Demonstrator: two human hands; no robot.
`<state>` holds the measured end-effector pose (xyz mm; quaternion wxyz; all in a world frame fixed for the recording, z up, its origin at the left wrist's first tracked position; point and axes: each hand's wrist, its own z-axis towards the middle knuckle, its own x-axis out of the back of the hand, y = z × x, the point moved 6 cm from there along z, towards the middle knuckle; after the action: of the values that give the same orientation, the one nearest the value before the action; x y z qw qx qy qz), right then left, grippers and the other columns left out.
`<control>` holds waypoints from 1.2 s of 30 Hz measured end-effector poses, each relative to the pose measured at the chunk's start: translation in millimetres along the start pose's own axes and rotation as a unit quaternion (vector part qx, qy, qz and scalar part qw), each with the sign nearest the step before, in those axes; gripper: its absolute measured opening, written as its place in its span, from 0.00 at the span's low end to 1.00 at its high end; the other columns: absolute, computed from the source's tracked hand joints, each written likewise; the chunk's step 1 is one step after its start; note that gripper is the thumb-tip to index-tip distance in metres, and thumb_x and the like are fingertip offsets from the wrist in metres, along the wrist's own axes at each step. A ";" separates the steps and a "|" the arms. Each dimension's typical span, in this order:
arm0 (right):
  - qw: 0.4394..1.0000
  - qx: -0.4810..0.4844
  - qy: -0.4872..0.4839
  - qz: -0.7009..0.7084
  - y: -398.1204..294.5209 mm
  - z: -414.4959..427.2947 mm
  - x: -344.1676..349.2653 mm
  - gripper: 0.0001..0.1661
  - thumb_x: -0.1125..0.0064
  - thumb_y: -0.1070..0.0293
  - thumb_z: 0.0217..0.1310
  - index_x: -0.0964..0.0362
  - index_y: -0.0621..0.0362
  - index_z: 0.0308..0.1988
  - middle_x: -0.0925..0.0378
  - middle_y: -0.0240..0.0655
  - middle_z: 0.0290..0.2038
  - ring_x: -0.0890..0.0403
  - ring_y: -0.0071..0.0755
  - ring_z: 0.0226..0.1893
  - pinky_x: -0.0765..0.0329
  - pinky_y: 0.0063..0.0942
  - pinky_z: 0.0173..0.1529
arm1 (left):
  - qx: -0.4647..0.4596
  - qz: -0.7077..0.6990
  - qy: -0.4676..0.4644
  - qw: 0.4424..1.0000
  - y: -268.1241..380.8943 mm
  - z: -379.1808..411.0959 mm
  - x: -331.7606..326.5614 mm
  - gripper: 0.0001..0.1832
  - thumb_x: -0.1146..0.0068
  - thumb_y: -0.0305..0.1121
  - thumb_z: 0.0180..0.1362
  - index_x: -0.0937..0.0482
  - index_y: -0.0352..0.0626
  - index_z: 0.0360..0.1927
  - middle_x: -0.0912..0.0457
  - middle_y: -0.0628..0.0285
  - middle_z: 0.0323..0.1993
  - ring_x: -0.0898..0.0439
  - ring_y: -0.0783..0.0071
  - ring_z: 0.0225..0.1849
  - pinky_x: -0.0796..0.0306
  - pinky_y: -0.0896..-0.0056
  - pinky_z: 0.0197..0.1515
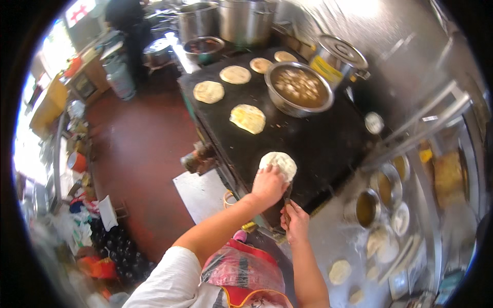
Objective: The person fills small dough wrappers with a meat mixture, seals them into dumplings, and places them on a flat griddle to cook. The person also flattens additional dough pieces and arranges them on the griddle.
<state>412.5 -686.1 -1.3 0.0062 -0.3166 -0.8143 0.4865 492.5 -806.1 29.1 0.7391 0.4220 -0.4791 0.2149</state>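
My left hand [270,184] rests with its fingers on a round, pale flatbread [280,163] near the front of a dark griddle [316,154]. In my right hand [295,221] is the wooden handle of a spatula [288,198]; its blade reaches toward the bread's near edge and is mostly hidden. Farther up the griddle lie a yellowish flatbread [248,118] and several others, such as one at the left edge [208,92]. A steel bowl [298,109] of brown liquid with pale chunks stands on the griddle's far right part.
A lidded steel pot [341,57] stands behind the bowl. On the metal counter at right are containers of liquid [366,208], dough rounds [339,272] and rolling pins [400,258]. Large pots [246,23] stand at the back. A person in dark clothes [129,38] is at upper left, beside a gas cylinder [120,79].
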 end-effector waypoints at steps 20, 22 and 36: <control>0.966 0.029 0.241 -0.090 -19.7 -105.4 67.8 0.19 0.49 0.71 0.62 0.32 0.66 0.52 0.27 0.33 0.26 0.32 0.18 0.15 0.43 0.14 0.14 | -0.179 -0.046 -0.083 0.979 3.9 -23.8 -5.1 0.20 0.48 0.42 0.55 0.24 0.43 0.48 0.28 0.55 0.52 0.33 0.59 0.58 0.40 0.56 0.59; 0.950 0.067 0.294 -0.080 -24.3 -121.2 61.5 0.19 0.49 0.71 0.62 0.32 0.66 0.52 0.27 0.34 0.26 0.32 0.18 0.15 0.44 0.14 0.14 | -0.232 -0.048 -0.017 0.971 2.7 -30.3 7.4 0.24 0.49 0.45 0.57 0.26 0.41 0.52 0.31 0.53 0.57 0.36 0.59 0.62 0.47 0.56 0.65; 0.994 0.022 0.093 0.060 12.8 16.7 -122.6 0.18 0.51 0.68 0.65 0.33 0.65 0.51 0.28 0.35 0.27 0.31 0.21 0.17 0.40 0.16 0.16 | -0.052 -0.161 0.156 0.973 -173.8 78.1 79.0 0.10 0.48 0.25 0.50 0.22 0.43 0.37 0.23 0.55 0.42 0.26 0.56 0.47 0.35 0.56 0.50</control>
<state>511.8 -759.0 16.3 0.0595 -0.4081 -0.7792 0.4719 612.3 -973.6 41.2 0.8505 0.4156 -0.2946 0.1309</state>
